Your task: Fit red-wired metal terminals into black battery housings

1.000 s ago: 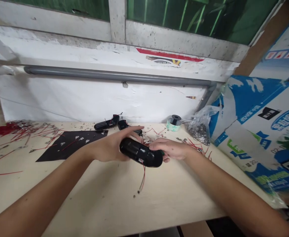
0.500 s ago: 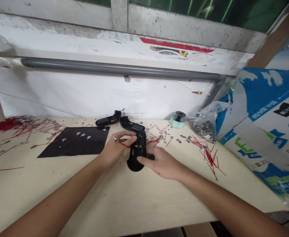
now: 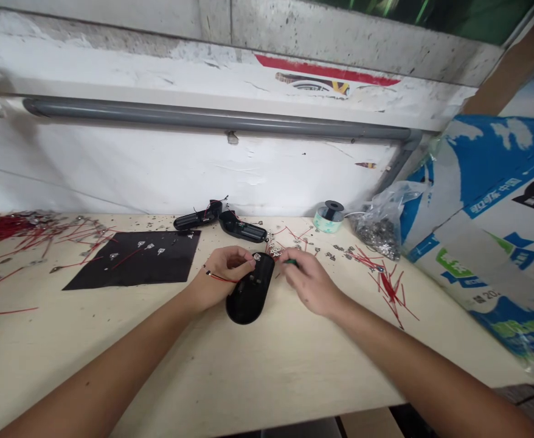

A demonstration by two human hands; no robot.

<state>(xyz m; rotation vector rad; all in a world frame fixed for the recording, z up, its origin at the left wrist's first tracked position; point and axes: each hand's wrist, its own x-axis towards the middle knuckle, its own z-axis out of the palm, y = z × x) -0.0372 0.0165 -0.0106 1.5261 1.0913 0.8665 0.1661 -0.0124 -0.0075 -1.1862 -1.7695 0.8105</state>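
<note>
Nearest is the pale wooden counter [image 3: 294, 365], with smooth surface and many small scraps on it. On it lies one rounded black plastic housing [image 3: 249, 297], glossy and oval, its long side pointing to 1 o'clock. The left hand [image 3: 224, 277] is at its 10 o'clock side; the curled fingers [image 3: 237, 258] press together and touch its upper end, and one thin red wire [image 3: 219, 278] with a metal tip comes out from this grip. The right hand [image 3: 310, 283] is at 2 o'clock, with thumb and finger closed in a pinch on a small green piece [image 3: 291, 262]; what this piece is, I cannot tell. Farther, at 12 o'clock, are two more black housings [image 3: 197, 219] [image 3: 242, 228], long and open. At 10 o'clock lies one black sheet [image 3: 132, 258] with small metal parts. At 2 o'clock stand one tape roll [image 3: 328, 218] and one clear plastic bag of metal parts [image 3: 379, 230].
</note>
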